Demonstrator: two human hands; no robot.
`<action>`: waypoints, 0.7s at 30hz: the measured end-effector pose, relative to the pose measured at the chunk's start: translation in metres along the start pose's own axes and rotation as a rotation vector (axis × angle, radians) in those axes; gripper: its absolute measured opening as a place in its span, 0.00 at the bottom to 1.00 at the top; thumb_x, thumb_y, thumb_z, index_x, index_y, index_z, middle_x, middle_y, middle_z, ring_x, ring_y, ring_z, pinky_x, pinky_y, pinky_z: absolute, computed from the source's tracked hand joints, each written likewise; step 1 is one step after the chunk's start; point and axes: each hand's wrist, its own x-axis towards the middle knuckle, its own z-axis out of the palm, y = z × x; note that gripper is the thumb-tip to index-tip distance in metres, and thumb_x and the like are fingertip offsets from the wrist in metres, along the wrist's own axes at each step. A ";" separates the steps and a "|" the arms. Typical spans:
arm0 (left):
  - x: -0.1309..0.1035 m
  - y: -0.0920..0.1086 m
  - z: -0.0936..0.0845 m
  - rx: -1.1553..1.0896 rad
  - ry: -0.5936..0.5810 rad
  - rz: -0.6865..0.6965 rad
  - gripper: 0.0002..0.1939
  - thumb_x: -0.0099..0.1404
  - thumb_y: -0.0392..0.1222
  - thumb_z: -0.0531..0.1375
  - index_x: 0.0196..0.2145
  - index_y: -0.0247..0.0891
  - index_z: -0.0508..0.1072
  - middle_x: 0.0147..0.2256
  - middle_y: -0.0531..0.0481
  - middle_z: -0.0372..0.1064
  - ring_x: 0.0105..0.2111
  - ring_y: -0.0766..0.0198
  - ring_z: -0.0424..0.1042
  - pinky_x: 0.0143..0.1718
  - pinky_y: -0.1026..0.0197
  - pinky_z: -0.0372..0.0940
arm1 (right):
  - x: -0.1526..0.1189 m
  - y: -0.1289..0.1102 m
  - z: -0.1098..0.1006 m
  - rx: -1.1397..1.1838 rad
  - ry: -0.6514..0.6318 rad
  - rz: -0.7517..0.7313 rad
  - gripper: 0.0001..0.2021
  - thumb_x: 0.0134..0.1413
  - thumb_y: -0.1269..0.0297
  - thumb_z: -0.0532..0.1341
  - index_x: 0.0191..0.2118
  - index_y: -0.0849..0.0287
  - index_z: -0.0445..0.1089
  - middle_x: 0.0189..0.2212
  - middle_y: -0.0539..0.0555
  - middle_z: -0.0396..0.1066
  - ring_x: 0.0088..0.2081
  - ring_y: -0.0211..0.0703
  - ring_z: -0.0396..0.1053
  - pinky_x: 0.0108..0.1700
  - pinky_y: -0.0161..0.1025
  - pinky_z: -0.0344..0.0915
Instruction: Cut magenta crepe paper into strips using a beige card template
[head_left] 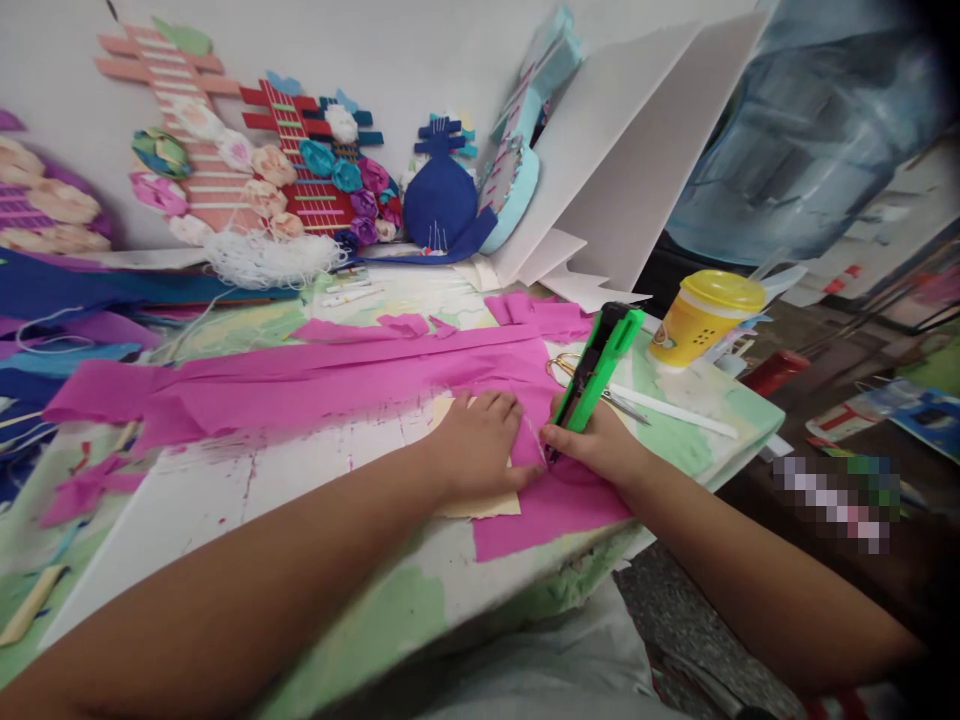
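My right hand is closed around a green and black utility knife, held tilted with its tip down at the magenta crepe paper. Flat on a cream paper piece lies my left hand, fingers stretched out and pressing it onto the magenta sheet. The knife tip is just right of the left thumb. Beyond the right hand, scissors with gold handles lie partly hidden behind the knife. A long magenta strip runs left across a white board.
A yellow lidded cup stands near the table's right edge. Along the wall lean several decorated paper lutes, one of them dark blue. White boards lean at the back right. White string lies heaped below the lutes.
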 end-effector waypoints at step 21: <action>0.000 0.001 -0.006 -0.042 -0.088 -0.036 0.37 0.59 0.63 0.41 0.56 0.31 0.53 0.56 0.37 0.49 0.55 0.50 0.47 0.53 0.48 0.42 | 0.003 -0.003 -0.013 -0.266 0.259 0.125 0.22 0.43 0.44 0.52 0.22 0.61 0.63 0.19 0.51 0.62 0.24 0.39 0.61 0.26 0.35 0.56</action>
